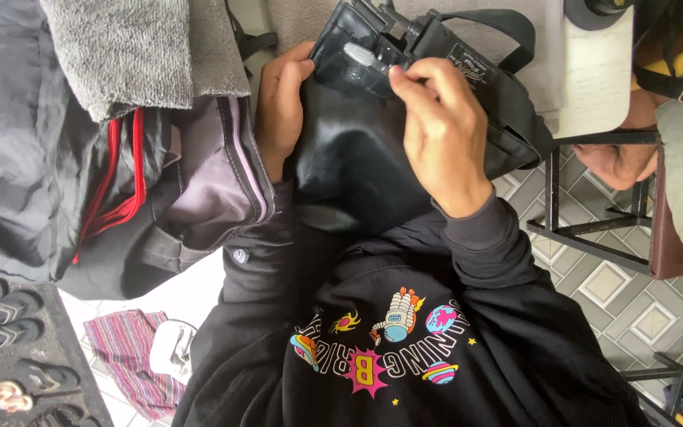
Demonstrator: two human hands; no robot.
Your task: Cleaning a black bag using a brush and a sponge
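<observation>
Head view: black bag (357,150) propped on lap against chest, prob so both hands can work its top. Left hand (282,107) curled round bag's left edge, steadying it. Right hand (436,126) pinching clear pocket (357,59) w/ fingertips. Open backpack (191,182) + grey towel (120,47) just left.

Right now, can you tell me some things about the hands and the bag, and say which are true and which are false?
1. Both hands hold a black bag. True.
2. The right hand pinches the bag's top edge with its fingers. True.
3. The left hand rests on the grey towel. False: it grips the bag's side.
4. The open backpack has a yellow zipper. False: its trim is red.
5. Sandals lie on a dark mat. True.
</observation>
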